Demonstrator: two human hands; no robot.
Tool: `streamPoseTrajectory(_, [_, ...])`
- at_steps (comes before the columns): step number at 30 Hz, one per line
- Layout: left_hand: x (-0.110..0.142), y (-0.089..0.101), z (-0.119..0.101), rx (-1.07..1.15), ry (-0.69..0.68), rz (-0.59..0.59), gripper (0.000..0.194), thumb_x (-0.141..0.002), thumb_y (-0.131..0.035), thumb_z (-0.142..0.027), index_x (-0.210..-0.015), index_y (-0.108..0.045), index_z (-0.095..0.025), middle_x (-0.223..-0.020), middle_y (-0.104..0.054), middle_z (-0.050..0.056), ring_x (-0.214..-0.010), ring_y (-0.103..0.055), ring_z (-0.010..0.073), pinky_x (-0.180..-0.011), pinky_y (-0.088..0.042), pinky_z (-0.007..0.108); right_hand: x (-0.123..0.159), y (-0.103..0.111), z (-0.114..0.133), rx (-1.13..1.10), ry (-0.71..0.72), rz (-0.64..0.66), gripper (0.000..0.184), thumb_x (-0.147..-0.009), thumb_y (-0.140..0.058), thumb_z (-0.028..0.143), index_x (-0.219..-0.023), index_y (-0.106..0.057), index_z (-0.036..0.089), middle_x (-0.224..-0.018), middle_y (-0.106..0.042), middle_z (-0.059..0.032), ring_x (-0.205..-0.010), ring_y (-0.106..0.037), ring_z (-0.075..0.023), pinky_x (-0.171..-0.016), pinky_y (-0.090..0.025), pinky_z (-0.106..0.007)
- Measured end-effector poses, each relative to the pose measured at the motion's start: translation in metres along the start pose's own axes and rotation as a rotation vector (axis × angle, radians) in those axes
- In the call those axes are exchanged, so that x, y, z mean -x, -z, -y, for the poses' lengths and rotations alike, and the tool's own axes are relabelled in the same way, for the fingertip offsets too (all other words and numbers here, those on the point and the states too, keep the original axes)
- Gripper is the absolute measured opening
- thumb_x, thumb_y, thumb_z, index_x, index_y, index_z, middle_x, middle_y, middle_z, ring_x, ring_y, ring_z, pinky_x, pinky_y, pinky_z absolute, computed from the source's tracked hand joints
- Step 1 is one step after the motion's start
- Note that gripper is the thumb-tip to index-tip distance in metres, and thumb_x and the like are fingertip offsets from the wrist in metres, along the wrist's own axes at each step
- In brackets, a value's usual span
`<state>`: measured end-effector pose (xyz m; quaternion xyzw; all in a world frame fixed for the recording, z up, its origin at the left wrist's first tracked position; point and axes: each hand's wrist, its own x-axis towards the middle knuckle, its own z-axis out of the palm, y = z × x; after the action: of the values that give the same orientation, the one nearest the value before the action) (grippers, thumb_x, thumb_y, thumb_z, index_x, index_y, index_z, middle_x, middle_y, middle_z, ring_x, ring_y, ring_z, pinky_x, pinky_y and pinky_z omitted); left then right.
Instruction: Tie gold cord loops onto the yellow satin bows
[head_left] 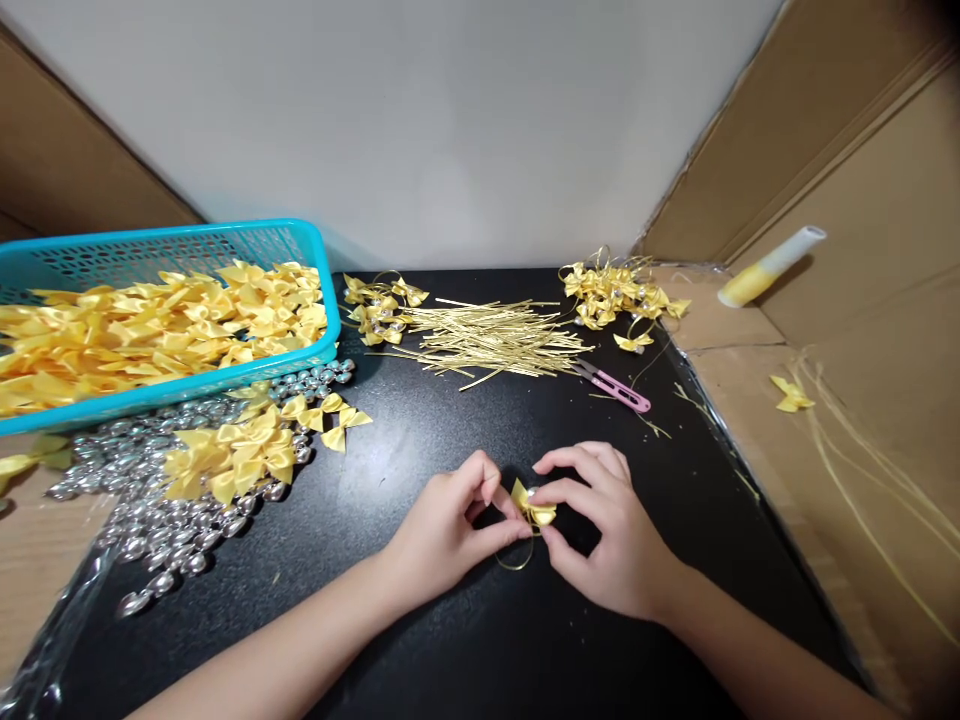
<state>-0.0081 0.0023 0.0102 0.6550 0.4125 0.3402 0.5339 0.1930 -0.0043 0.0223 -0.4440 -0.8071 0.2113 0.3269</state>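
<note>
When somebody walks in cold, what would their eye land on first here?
Probably the turquoise basket on the left, heaped with yellow bows, with silvery beads spread in front of it. Next might come the gold strips at the back centre, pink-handled snips beside them. Then the left hand and right hand, together at a small bow near the front.
</note>
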Motion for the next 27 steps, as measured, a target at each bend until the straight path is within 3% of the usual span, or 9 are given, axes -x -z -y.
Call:
streamPoseTrajectory(3, [0.001, 0.001, 0.0, -0.07, -0.029, -0.051, 0.043, -0.082, -0.071, -0.021, -0.072, -0.029, -0.023, -0.071, -0.075, 0.001, -0.054, -0.06, 0.0112, -0.048, -0.034, 0.02, 0.003, 0.001, 0.001, 0.006, 0.021, 0.051, 0.02, -0.067, -0.066, 0.013, -0.086, -0.066, 0.022, -0.109, -0.063, -0.0051, -0.102, -0.051, -0.0259, -0.089, -0.036, -0.045])
streamPoseTrajectory(7, [0.002, 0.002, 0.0, -0.092, -0.038, -0.108, 0.044, -0.081, -0.071, -0.022, -0.069, -0.029, -0.023, -0.072, -0.075, 0.002, -0.06, -0.068, 0.0144, -0.052, -0.042, 0.022, 0.006, -0.004, 0.001, 0.071, 0.039, 0.036, 0.012, -0.074, -0.067, 0.014, -0.081, -0.066, 0.023, -0.108, -0.064, -0.0032, -0.102, -0.05, -0.0252, -0.088, -0.034, -0.045])
streamPoseTrajectory(12, [0.001, 0.004, -0.001, -0.022, -0.053, -0.097, 0.048, -0.081, -0.07, -0.016, -0.063, -0.025, -0.023, -0.071, -0.075, 0.003, -0.066, -0.073, 0.0171, -0.06, -0.05, 0.024, 0.005, -0.008, 0.001, 0.066, 0.01, -0.002, 0.009, -0.078, -0.067, 0.016, -0.081, -0.066, 0.023, -0.105, -0.066, -0.0033, -0.1, -0.051, -0.0239, -0.088, -0.035, -0.043])
streamPoseTrajectory(24, [0.0, 0.005, 0.002, 0.047, -0.034, -0.112, 0.043, -0.082, -0.069, -0.015, -0.064, -0.03, -0.022, -0.07, -0.074, 0.002, -0.062, -0.07, 0.0141, -0.059, -0.051, 0.022, 0.003, -0.006, 0.003, -0.043, -0.084, 0.016, 0.013, -0.079, -0.061, 0.009, -0.076, -0.059, 0.021, -0.107, -0.063, -0.0031, -0.104, -0.051, -0.0222, -0.091, -0.037, -0.041])
streamPoseTrajectory(27, [0.0, 0.005, 0.003, 0.021, -0.03, -0.066, 0.039, -0.083, -0.067, -0.016, -0.067, -0.032, -0.022, -0.073, -0.074, 0.002, -0.063, -0.069, 0.0135, -0.059, -0.05, 0.022, 0.002, -0.006, 0.003, -0.064, -0.085, 0.002, 0.013, -0.081, -0.059, 0.008, -0.078, -0.057, 0.021, -0.105, -0.063, -0.0032, -0.102, -0.052, -0.0212, -0.09, -0.038, -0.04])
